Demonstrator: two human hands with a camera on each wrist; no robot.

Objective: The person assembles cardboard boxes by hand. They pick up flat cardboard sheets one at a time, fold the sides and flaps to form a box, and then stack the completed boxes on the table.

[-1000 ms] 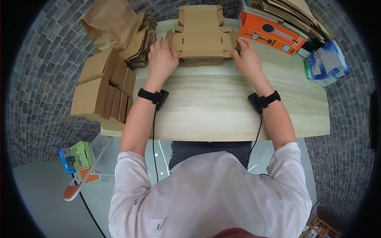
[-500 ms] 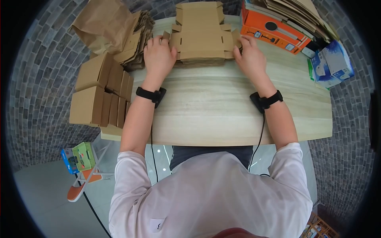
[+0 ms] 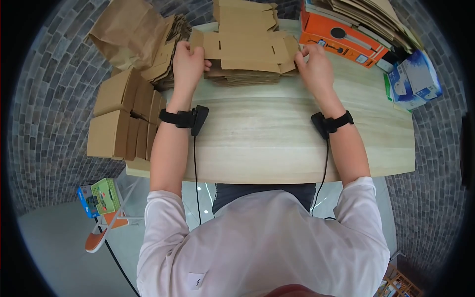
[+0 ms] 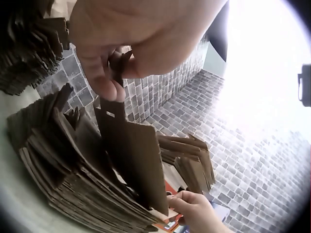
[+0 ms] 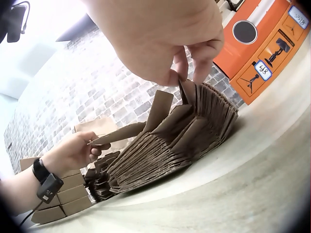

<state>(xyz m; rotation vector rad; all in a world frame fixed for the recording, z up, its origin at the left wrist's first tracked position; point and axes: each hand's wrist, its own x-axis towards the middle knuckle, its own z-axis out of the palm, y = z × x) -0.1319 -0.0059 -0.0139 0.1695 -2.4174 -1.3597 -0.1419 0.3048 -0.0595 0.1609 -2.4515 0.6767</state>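
A flat die-cut cardboard box blank (image 3: pixel 247 47) lies over a stack of similar blanks (image 3: pixel 242 78) at the far middle of the table. My left hand (image 3: pixel 188 67) pinches its left side flap between thumb and fingers. In the left wrist view, the blank (image 4: pixel 136 150) slants up from the stack (image 4: pixel 87 194), its left end raised. My right hand (image 3: pixel 315 72) pinches a flap at the right end, low over the pile. The right wrist view shows the right hand's fingertips (image 5: pixel 182 80) at that flap, with the stack edges (image 5: pixel 155 158) fanned out below.
Folded cardboard boxes (image 3: pixel 116 111) are piled at the left, near a brown paper bag (image 3: pixel 128 32) and more flat cardboard (image 3: pixel 168 52). At the right stand an orange box (image 3: pixel 341 39) and a blue-white package (image 3: pixel 415 79). A cable (image 3: pixel 197 178) hangs from each wrist camera.
My left hand has turned and now pinches the left flap, raising that end of the top blank, which has shifted askew. The right hand's fingers have closed on the right flap.
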